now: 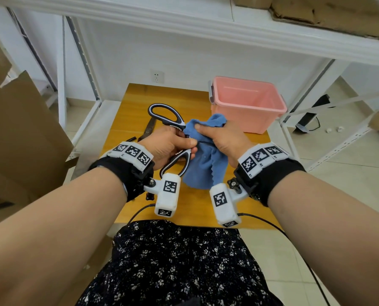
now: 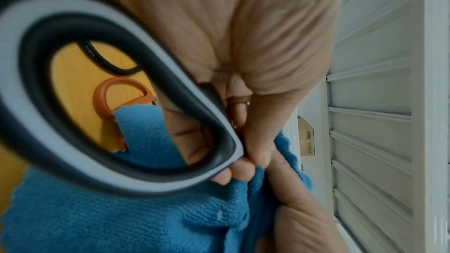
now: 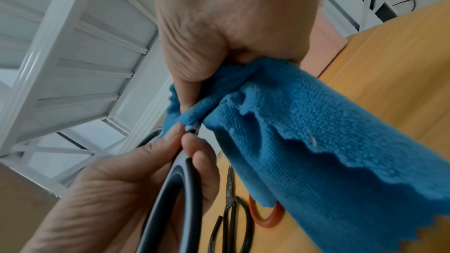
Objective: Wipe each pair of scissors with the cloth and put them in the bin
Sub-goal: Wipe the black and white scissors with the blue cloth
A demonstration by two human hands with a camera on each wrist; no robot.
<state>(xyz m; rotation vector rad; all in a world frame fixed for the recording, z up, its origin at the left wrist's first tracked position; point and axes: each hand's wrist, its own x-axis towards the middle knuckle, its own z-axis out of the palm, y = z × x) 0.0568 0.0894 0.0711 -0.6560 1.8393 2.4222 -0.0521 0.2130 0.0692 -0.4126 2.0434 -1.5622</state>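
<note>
- While both hands work above the wooden table (image 1: pixel 137 96), the pink bin (image 1: pixel 248 102) stands at its far right corner, nothing visible inside.
- Three pairs of scissors show: black-and-white kitchen scissors (image 1: pixel 166 117) held up, black metal scissors (image 3: pixel 228 205) and orange-handled scissors (image 3: pixel 268 218) lying on the table.
- Left hand (image 1: pixel 168 146) has its fingers curled round the kitchen scissors' handles.
- Right hand (image 1: pixel 219 138) is clenched on the blue cloth (image 1: pixel 204 168), which hides the blades.

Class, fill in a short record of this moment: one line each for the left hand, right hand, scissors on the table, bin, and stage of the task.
left hand: grips the black-and-white scissors by the handles
right hand: holds the blue cloth bunched over the blades
scissors on table: dark metal pair; orange-handled pair
pink bin: looks empty
stage: wiping the first pair
</note>
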